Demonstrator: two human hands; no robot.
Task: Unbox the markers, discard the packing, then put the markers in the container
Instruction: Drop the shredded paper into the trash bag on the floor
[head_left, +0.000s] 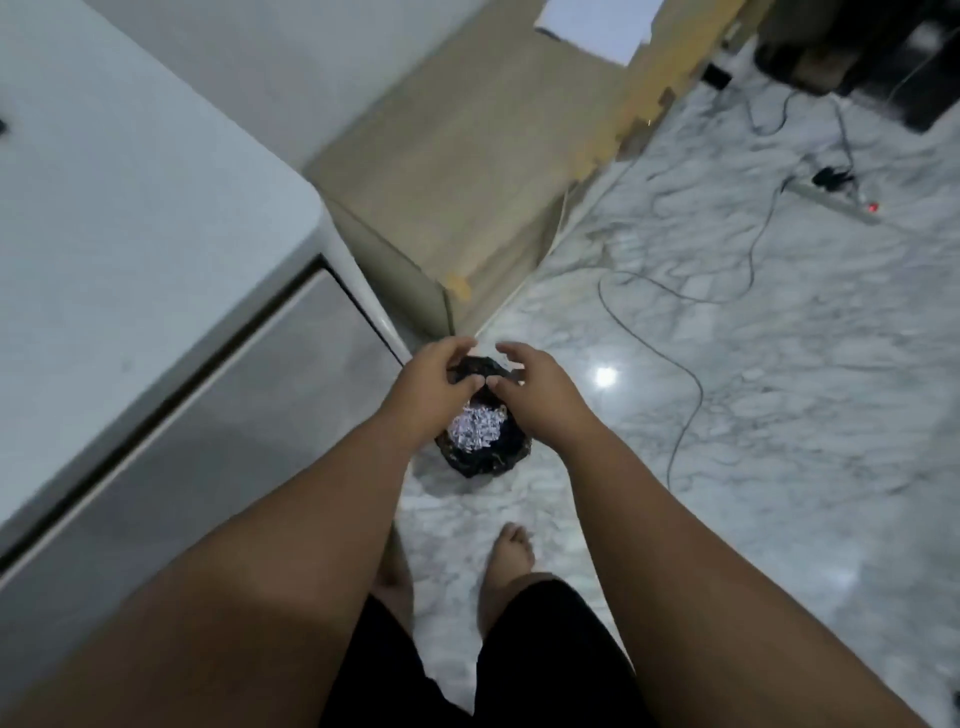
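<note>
A small bin lined with a black bag (485, 460) stands on the marble floor straight below me. Crumpled shiny white packing (478, 428) lies inside it. My left hand (434, 387) and my right hand (532, 387) hover side by side just over the bin's far rim, thumbs almost touching, fingers curled and spread. Nothing shows in either hand. The hands hide part of the bin's opening. No markers and no container are in view.
A white table (130, 208) fills the left side, its corner close to the bin. A large cardboard box (457, 182) stands behind the bin. Cables (685, 374) and a power strip (836, 200) lie across the floor to the right. My bare foot (511, 551) is near the bin.
</note>
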